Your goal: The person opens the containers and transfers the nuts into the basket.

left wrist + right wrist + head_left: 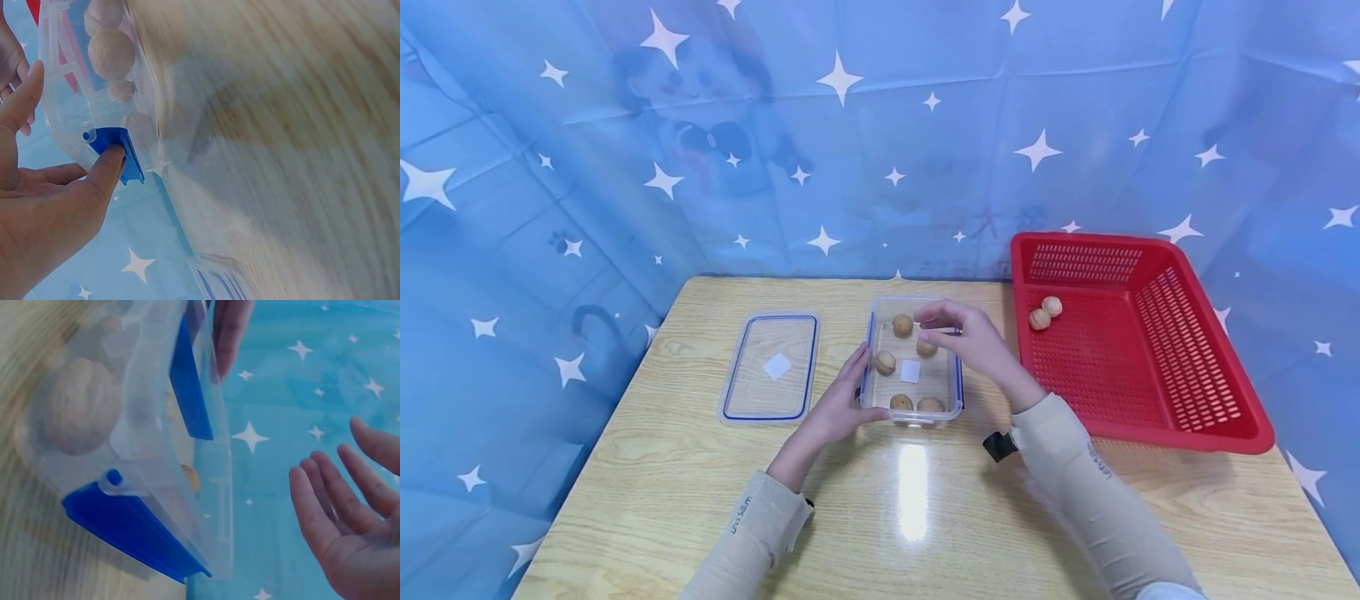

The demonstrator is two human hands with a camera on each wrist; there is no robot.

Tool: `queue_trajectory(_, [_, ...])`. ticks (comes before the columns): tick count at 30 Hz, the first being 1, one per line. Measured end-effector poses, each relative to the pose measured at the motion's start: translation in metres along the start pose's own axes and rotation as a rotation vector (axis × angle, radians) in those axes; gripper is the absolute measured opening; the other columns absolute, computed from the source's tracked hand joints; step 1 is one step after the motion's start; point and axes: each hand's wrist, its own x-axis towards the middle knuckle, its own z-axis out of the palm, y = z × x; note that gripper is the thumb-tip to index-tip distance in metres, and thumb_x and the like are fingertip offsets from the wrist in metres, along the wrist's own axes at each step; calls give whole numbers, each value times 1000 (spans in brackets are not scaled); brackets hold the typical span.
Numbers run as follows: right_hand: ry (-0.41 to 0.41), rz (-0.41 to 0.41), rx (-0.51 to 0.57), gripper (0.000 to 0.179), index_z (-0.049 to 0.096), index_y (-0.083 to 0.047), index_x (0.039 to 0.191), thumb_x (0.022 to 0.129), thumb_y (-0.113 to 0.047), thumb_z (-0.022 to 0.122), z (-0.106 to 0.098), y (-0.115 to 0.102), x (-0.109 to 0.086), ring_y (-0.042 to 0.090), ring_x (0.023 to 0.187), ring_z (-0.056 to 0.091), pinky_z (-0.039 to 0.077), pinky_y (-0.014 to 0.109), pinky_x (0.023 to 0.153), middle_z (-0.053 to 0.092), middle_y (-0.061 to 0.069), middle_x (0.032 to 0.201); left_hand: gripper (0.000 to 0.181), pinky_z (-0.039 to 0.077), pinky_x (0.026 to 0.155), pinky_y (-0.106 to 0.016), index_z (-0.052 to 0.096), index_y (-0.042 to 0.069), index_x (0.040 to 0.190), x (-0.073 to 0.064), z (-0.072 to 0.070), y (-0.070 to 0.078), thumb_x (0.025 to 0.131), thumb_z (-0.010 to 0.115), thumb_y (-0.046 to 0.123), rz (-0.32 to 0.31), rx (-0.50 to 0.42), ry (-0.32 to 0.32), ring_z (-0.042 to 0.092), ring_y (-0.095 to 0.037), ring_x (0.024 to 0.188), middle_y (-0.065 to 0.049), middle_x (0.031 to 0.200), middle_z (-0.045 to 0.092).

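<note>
A clear plastic storage box [951,392] with blue side latches holds several walnuts [884,362]. My left hand [842,400] lies along its left side, fingers extended and thumb at the front corner. In the left wrist view, one finger touches a blue latch [119,150]. Above the box's back right part is my right hand [966,333], near a walnut [927,348] that it partly covers. The right wrist view shows this hand's fingers [312,512] loosely spread, with nothing in them.
A red plastic basket [1097,367] stands to the right with two walnuts [1040,318] at its left side. The clear lid [756,367] with a blue seal lies on the wooden table [662,467] left of the box. A blue starry curtain [880,208] hangs behind.
</note>
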Motion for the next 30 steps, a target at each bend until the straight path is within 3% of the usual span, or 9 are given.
queue_trajectory(8, [-53, 41, 35, 33, 64, -6, 125, 94, -16, 68, 10, 5, 0, 32, 118, 64, 57, 46, 97, 67, 17, 127, 102, 21, 125, -55, 16, 7, 160, 0, 0, 1, 83, 81, 25, 3, -9, -1, 17, -37, 154, -7, 170, 5])
queue_trajectory(24, [-115, 2, 24, 32, 64, 0, 125, 95, -11, 67, 30, 12, -3, 36, 117, 64, 52, 52, 103, 66, 19, 126, 102, 23, 124, -55, 15, 9, 160, 0, -1, 1, 84, 80, 27, 0, -8, -8, 16, -37, 154, -4, 170, 4])
queue_trajectory(30, [-149, 0, 17, 33, 63, 1, 126, 94, -9, 67, 35, 19, -3, 35, 117, 64, 54, 49, 101, 66, 17, 126, 102, 23, 124, -55, 16, 7, 160, 0, -1, 2, 84, 80, 26, 6, -2, -8, 17, -37, 154, -4, 170, 5])
